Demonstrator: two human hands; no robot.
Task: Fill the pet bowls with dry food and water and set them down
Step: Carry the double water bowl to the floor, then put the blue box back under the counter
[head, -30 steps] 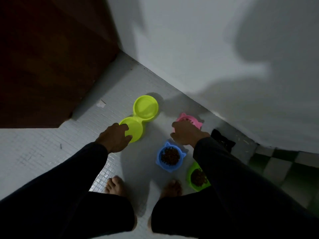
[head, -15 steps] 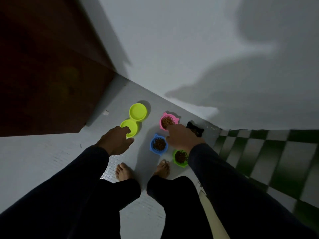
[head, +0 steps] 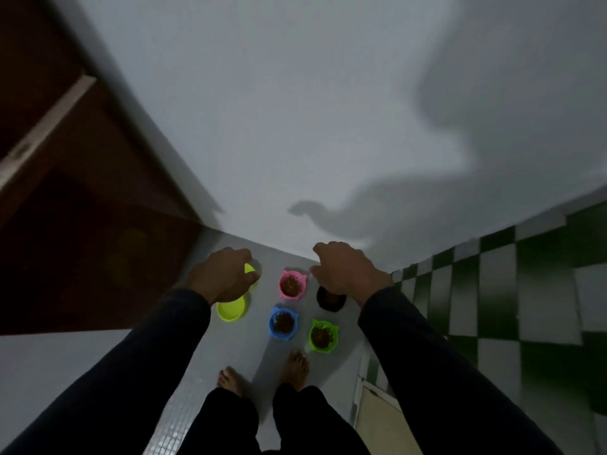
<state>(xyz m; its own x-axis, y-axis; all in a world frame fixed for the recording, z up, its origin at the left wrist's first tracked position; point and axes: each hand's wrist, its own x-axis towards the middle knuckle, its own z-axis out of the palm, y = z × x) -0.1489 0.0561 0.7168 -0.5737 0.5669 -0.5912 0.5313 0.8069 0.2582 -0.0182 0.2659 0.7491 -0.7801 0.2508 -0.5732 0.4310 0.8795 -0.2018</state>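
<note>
Now risen | left hand (head: 223,279), right hand (head: 345,270) lifted off bowls, fingers loosely curled, empty | kibble bowls down; yellow-green double bowl (head: 231,310) water unclear

dark wooden door (head: 82,224) — left | white wall (head: 295,110) | green-and-white checkered floor (head: 525,290), possibly tiles — right

The left hand (head: 223,277) covers most of the far half of the yellow-green double bowl (head: 231,309), so only a sliver of that half shows past the knuckles and its contents cannot be told. Beneath the right hand (head: 343,272), the black bowl (head: 331,300) loses its far rim behind the wrist, and in the dim light its inside is too dark to read. Both sleeves (head: 443,372) run off the bottom edge.
</note>
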